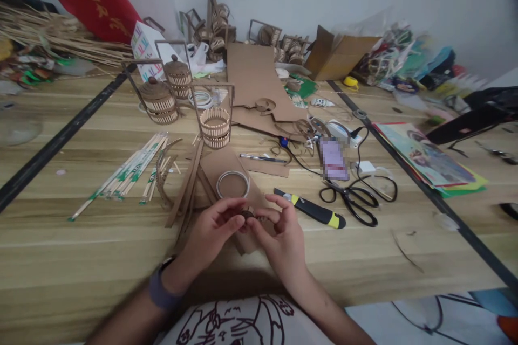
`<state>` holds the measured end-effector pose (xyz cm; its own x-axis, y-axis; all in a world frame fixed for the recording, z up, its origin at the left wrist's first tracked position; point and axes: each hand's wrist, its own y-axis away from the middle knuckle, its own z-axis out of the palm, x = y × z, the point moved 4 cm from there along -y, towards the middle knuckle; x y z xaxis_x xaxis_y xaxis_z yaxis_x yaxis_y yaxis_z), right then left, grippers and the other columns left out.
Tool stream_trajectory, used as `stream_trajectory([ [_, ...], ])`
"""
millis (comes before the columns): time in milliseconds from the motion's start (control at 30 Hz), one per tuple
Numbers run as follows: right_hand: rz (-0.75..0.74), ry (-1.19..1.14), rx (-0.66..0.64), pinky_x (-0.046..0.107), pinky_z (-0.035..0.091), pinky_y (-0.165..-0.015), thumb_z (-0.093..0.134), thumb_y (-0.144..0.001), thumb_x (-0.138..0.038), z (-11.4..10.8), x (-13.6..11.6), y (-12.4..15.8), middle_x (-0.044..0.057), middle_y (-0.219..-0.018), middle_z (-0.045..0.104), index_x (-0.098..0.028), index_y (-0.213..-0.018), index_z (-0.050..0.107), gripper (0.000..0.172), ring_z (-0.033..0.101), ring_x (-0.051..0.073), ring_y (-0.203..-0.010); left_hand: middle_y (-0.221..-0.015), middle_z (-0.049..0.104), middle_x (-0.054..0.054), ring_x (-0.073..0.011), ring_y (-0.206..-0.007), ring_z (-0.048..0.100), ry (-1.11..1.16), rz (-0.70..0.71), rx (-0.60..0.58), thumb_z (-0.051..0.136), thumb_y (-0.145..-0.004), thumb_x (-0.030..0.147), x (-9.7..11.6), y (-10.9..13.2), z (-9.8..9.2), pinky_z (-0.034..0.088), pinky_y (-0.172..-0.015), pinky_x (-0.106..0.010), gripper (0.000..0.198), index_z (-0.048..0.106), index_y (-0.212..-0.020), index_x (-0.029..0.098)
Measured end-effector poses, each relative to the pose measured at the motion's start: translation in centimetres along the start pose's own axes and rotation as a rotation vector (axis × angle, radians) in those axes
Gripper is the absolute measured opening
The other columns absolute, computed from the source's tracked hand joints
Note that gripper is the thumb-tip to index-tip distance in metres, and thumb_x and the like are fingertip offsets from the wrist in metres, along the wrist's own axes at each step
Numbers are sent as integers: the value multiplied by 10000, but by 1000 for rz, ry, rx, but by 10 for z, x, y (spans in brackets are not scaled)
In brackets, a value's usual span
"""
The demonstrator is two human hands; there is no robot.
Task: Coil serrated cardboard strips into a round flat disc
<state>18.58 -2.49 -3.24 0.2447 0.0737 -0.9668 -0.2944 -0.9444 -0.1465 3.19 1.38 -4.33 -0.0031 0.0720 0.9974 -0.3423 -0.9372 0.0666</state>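
Note:
My left hand (pixel 210 232) and my right hand (pixel 281 237) meet above the near edge of the wooden table (pixel 60 259). Both pinch a small dark brown piece (pixel 247 215) between their fingertips; its exact shape is too small to make out. Just beyond the fingers a roll of clear tape (pixel 232 184) lies on a cardboard sheet (pixel 226 170). A black and yellow utility knife (pixel 309 208) lies to the right of my right hand. Loose cardboard strips (pixel 188 188) lie to the left of my left hand.
Black scissors (pixel 356 202), a phone (pixel 334 159) and a pen (pixel 263 158) lie at mid-right. Wrapped chopsticks (pixel 129 170) lie to the left. Small stick baskets (pixel 214 126) in frames stand further back, with cardboard sheets (pixel 253 78), a box (pixel 338 54) and colourful paper (pixel 429 159).

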Motion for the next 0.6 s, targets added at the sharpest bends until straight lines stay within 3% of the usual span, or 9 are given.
stream_trajectory([
  [100, -62, 19, -15, 267, 590, -656, 726, -795, -250, 0, -2, 3, 1, -847, 757, -265, -1126, 516, 392, 762, 189, -785, -880, 692, -34, -173, -754, 664, 139, -87, -75, 719, -794, 438, 0, -5, 3, 562, -693, -279, 309, 697, -931, 161],
  [167, -128, 45, -13, 257, 587, -617, 721, -823, -256, -1, -3, 6, -9, -821, 756, -274, -1126, 514, 368, 761, 186, -760, -793, 664, -13, -165, -719, 632, 165, -110, -110, 740, -772, 474, 0, -7, 4, 535, -667, -267, 332, 690, -861, 157],
  [400, -418, 201, 81, 293, 588, -596, 749, -849, -302, -10, -10, 11, -14, -738, 699, -260, -1058, 584, 270, 698, 181, -633, -761, 652, -5, -146, -639, 598, 199, -222, -150, 756, -730, 580, -6, -3, 9, 503, -614, -265, 478, 668, -912, 148],
  [533, -465, 249, -29, 301, 575, -601, 679, -883, -220, -10, -15, 11, 14, -765, 721, -258, -939, 642, 77, 695, 203, -670, -708, 642, -1, -142, -605, 596, 282, -248, -161, 775, -697, 620, -11, -3, 10, 506, -576, -259, 533, 657, -894, 140],
  [600, -511, 255, -100, 310, 569, -621, 602, -900, -157, -10, -18, 12, 23, -754, 718, -254, -901, 648, 108, 687, 206, -677, -686, 639, -2, -142, -596, 595, 319, -257, -166, 774, -694, 633, -13, -4, 9, 506, -555, -254, 547, 658, -889, 135],
])
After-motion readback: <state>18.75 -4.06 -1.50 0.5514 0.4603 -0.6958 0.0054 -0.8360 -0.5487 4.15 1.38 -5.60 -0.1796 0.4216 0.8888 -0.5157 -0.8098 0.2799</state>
